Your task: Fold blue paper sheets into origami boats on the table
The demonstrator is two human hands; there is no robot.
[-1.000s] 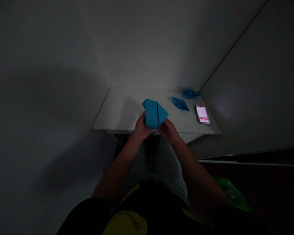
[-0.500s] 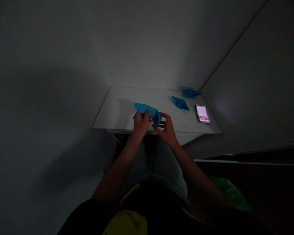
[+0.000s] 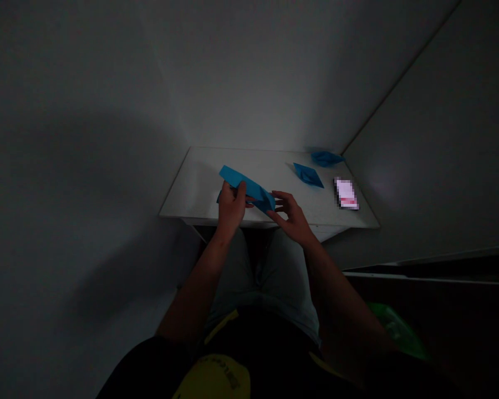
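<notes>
While left hand (image 3: 230, 211) pinches blue paper (image 3: 235, 176), thumb uppermost, right hand (image 3: 294, 219), curled, holds its right end.

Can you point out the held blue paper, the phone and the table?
Held blue paper (image 3: 254, 191), head view: its long upper strip.
Phone (image 3: 346, 193), head view: middle of its lit screen.
Table (image 3: 268, 166), head view: bare part of its top.

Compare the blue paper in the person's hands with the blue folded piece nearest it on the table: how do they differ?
Support: the held paper is between the left hand and right hand; the table piece lies on the white table, untouched.
Shape: the held paper shows a long, blunt-ended band; the table piece tapers to points at both ends.
Size: the held paper looks longer in view than the table piece.
Shared: both are blue and folded.
</notes>
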